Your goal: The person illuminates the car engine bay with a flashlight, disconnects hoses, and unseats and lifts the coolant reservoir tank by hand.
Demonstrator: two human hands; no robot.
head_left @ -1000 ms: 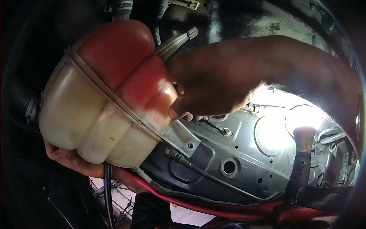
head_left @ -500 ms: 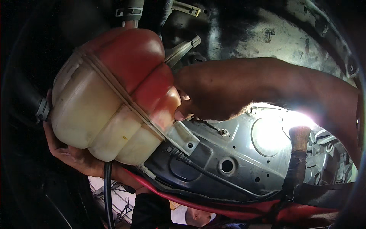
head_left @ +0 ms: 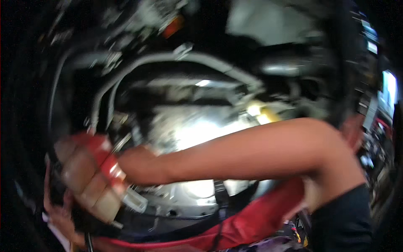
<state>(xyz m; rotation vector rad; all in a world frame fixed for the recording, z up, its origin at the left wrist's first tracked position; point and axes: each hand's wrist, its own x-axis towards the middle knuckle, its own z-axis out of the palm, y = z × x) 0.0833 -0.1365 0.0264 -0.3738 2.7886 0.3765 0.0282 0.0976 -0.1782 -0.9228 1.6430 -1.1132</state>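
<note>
A coolant expansion tank (head_left: 84, 176), off-white with a red part along its upper right side, sits tilted at the left of the engine bay. My right hand (head_left: 140, 166) grips its right edge; blur and the tank hide some of the fingers. The forearm crosses the middle of the view from the lower right. Below the tank's left side is my left hand (head_left: 63, 220), its fingers reaching up around that side and cupping the tank. A pale bracket (head_left: 135, 200) sticks out at the tank's lower right. Motion smears the whole picture.
A thick grey hose (head_left: 201, 59) arches above the forearm. Bright light falls on the metal panel (head_left: 197, 130) behind it. A red body edge (head_left: 256, 212) runs along the bottom, with a dark strap-like piece (head_left: 220, 195) crossing it.
My view has pulled back and swung right, so the tank looks smaller and lower left. My right elbow and dark sleeve have come into sight. Both hands stay at the tank.
</note>
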